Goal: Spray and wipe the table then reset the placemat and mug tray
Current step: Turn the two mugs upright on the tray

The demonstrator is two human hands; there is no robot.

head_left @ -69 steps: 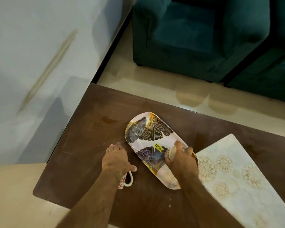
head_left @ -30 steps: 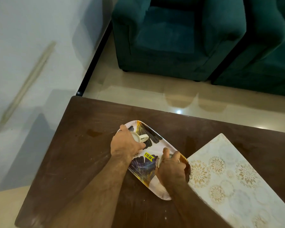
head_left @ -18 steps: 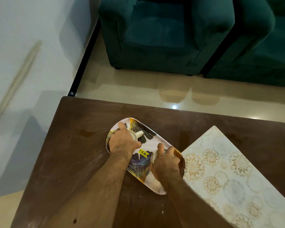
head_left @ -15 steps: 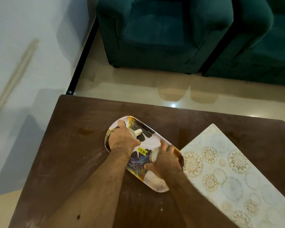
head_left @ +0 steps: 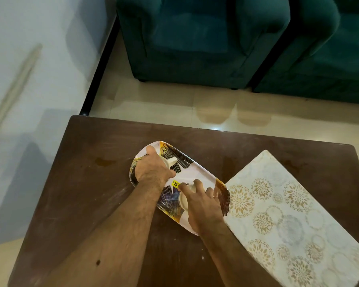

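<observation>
On the dark wooden worktop point(head_left: 87, 204) an oval mug tray point(head_left: 197, 172) printed with ginkgo leaves lies slantwise, its long axis running from about 10 o'clock to 4 o'clock. Both hands are down on it, each over a pale mug.

The left hand point(head_left: 152, 171) covers the left mug point(head_left: 170, 161) at the tray's 10 o'clock end; its grip is curled over the mug from above, and only a bit of rim and the handle stick out toward 2 o'clock. The right hand point(head_left: 201, 206) has its grip wrapped round the right mug point(head_left: 183, 201) at the 4 o'clock end, fingers spread across the top and thumb along the side. Holding from above likely lets each mug be set and nudged into place without tipping it. A yellow price sticker point(head_left: 175, 184) sits on the tray between the two hands.

The patterned placemat point(head_left: 288, 220) lies flat at 3 o'clock of the tray, its corner touching or slightly under the tray's rim; which, I cannot tell. It sits askew to the worktop's edges, so it probably still wants squaring up.

Pale streaks on the wood at 8 o'clock look like wiping marks, which suggests the cleaning is done and the reset is near its end. Teal armchairs point(head_left: 195, 38) stand beyond, at 12 o'clock.
</observation>
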